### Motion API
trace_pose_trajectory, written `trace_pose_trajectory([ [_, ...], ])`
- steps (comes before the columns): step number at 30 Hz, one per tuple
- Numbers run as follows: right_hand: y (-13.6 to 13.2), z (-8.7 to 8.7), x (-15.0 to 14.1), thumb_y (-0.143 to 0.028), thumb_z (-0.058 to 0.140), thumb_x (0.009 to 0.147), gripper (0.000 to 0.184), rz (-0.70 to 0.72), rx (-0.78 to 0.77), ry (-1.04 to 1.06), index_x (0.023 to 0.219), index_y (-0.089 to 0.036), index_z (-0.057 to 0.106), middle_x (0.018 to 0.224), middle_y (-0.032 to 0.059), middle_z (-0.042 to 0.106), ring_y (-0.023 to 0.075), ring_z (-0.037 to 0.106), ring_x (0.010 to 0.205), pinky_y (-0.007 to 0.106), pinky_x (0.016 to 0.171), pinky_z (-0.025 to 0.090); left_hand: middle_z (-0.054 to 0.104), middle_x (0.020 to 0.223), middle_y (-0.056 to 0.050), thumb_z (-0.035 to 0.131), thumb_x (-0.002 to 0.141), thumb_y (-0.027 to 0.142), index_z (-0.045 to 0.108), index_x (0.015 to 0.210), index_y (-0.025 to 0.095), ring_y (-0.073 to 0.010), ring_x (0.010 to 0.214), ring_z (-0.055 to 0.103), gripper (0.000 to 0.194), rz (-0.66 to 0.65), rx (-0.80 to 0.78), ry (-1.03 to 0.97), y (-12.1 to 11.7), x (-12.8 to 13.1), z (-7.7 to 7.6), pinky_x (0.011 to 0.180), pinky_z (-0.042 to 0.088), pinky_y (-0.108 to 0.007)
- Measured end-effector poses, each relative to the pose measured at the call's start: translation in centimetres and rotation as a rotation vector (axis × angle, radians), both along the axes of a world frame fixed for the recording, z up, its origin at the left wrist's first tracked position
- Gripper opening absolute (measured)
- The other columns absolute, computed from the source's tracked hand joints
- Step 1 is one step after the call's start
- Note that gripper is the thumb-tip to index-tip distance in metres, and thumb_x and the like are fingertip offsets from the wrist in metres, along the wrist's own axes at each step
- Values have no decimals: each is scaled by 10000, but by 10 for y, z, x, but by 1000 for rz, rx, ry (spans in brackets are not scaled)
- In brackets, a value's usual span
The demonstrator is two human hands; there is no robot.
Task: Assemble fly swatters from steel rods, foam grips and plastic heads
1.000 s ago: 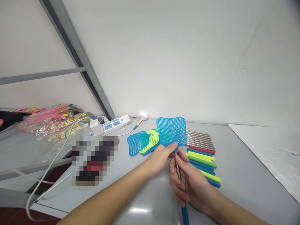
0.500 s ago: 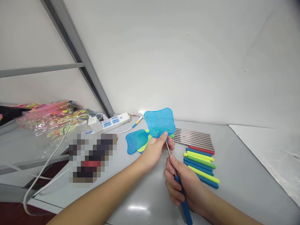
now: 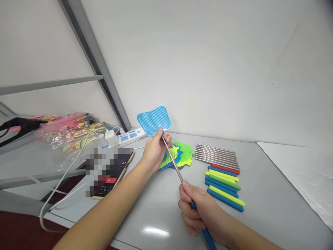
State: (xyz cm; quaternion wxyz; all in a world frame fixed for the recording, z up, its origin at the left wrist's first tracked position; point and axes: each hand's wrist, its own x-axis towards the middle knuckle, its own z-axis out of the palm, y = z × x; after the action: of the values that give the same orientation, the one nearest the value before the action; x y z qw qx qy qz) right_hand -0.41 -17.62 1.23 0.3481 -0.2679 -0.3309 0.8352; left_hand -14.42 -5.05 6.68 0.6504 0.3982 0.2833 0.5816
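Observation:
A fly swatter with a blue mesh head point(image 3: 154, 121), a thin metal rod point(image 3: 173, 160) and a blue handle point(image 3: 208, 239) is held up slantwise over the table. My left hand point(image 3: 155, 150) pinches it where the head joins the rod. My right hand point(image 3: 196, 208) is wrapped around the top of the handle and the rod's lower end. Behind the rod lies a pile of loose swatter heads in green point(image 3: 186, 150), yellow, blue and red, partly covered by my left hand.
Several metal rods point(image 3: 215, 154) lie side by side at the back right. Coloured handles point(image 3: 223, 187) are rowed in front of them. Farther left are a partly blurred phone point(image 3: 117, 173), a power strip point(image 3: 130, 138) with cables and plastic-wrapped goods point(image 3: 70, 133). A white sheet point(image 3: 299, 166) lies right.
My left hand has moved up and left with the swatter head, away from my right hand. Much more of the metal rod shows between them. The view has shifted slightly.

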Motion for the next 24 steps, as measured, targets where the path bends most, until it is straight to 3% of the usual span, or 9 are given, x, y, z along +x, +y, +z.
trace_pose_trajectory([
  [9,-6,3,0,-510,326,979,396,112,-53,-33,707,-228,383,432,-112,282,63,171,310,183,358,375,400,589,65,547,908,415,430,662,189,-69,470,378,354,195,63,-127,21,-30,15,593,443,-227],
  [15,-4,-4,8,-510,299,979,479,136,-47,-10,689,-191,505,390,-96,334,54,239,261,211,387,436,388,575,68,487,934,445,430,686,193,-66,434,341,358,268,9,-82,14,-11,0,522,407,-212],
  [18,-3,-7,9,-535,285,982,524,81,-43,-3,725,-173,562,395,-94,334,53,247,266,218,391,445,409,568,55,506,910,515,446,686,190,-75,472,393,400,221,1,3,1,6,-15,527,407,-205],
  [24,-1,-4,11,-526,341,978,459,-39,-95,30,685,-202,481,424,-108,298,51,174,283,214,362,426,459,570,28,510,890,557,450,675,188,-93,509,418,431,16,-55,107,-29,32,-37,511,375,-210],
])
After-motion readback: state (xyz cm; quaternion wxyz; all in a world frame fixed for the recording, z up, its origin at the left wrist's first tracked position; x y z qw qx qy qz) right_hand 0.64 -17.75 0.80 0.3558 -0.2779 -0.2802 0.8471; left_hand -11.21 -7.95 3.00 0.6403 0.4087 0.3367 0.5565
